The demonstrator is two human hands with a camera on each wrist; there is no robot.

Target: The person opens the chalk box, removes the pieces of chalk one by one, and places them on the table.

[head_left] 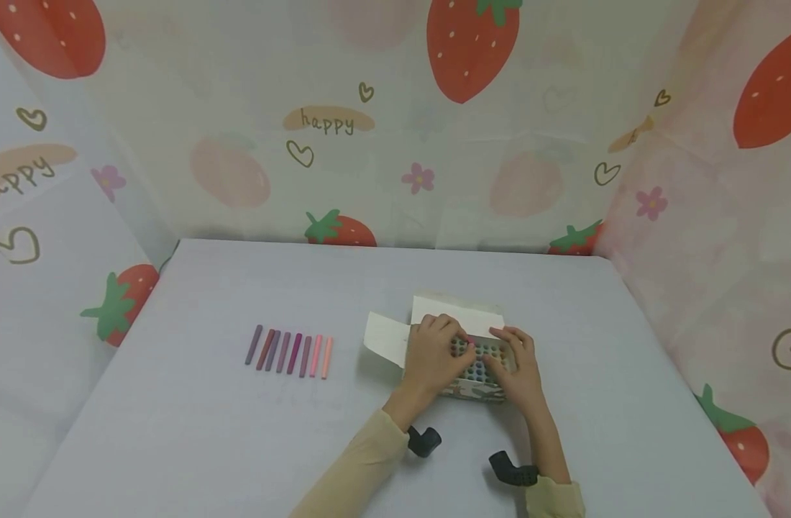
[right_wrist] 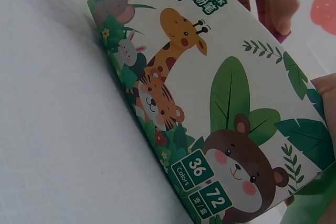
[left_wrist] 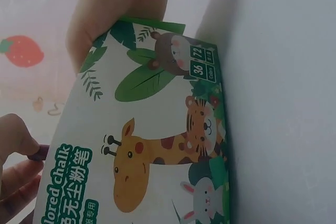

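An opened chalk box (head_left: 476, 391) holds several coloured chalk ends in rows of holes. My left hand (head_left: 431, 356) is over its left part and pinches a dark purple-red chalk stick (left_wrist: 38, 153) between thumb and fingers. In the right wrist view, this chalk's tip (right_wrist: 284, 38) shows by the fingertips, behind the box's upper edge. My right hand (head_left: 523, 370) grips the right end of the box, its thumb over the holes and its fingers at the back rim. The printed front of the box (left_wrist: 168, 103) shows jungle animals and "36 colors".
Left of the box, a row of several chalk sticks (head_left: 290, 352), purple through pink to orange, lies on the white table (head_left: 208, 439). The box's white flaps (head_left: 387, 337) stand out at its left and back. Strawberry-print cloth (head_left: 382, 165) walls the table's back and sides.
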